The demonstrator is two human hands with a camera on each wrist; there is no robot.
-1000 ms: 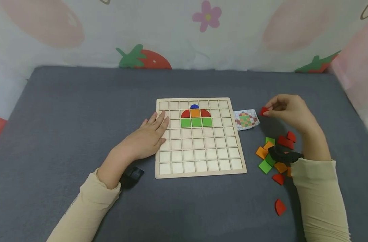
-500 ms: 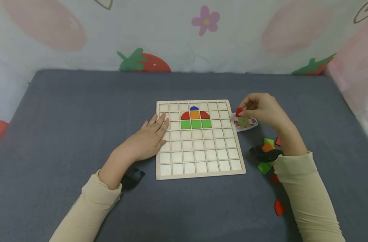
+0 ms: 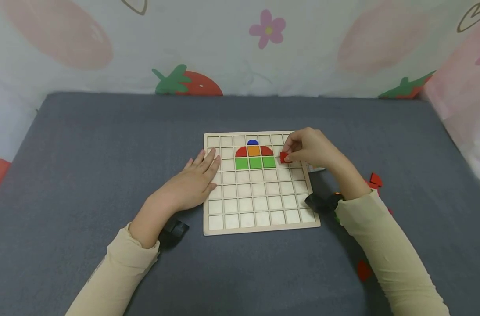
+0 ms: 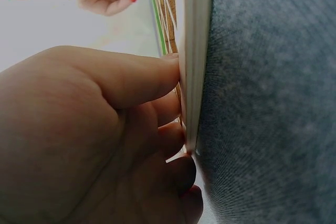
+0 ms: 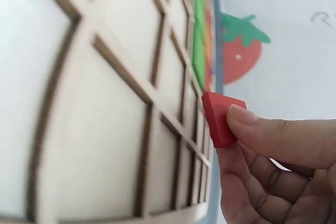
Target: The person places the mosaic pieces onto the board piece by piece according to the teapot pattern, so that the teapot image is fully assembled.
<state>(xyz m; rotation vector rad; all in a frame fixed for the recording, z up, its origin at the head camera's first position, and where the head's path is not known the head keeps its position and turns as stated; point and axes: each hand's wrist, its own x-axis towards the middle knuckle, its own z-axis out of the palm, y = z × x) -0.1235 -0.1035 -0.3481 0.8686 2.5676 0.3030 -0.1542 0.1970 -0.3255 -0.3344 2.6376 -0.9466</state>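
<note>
A wooden grid board [image 3: 259, 231] lies on the table, with a blue half-round tile [image 3: 252, 142], an orange square [image 3: 253, 151], two red quarter-round tiles [image 3: 241, 152] and a row of green squares [image 3: 255, 163] in its upper cells. My left hand [image 3: 190, 184] rests on the board's left edge with fingers extended. Between thumb and fingers my right hand [image 3: 313, 149] pinches a red tile [image 5: 220, 119] over the board's right part, beside the green row. In the right wrist view the tile appears tilted, its full outline partly covered by the thumb.
A pattern card [image 3: 316, 169] sticks out at the board's right edge, mostly hidden by the right hand. Loose red tiles [image 3: 376, 179] lie right of the forearm, which covers other pieces. Another red tile [image 3: 364, 271] lies nearer the front. A patterned curtain [image 3: 303, 52] hangs behind the table.
My right hand has carried the red tile leftward from beside the card to over the board. The forearm now covers most of the loose tiles. My left hand stays in place.
</note>
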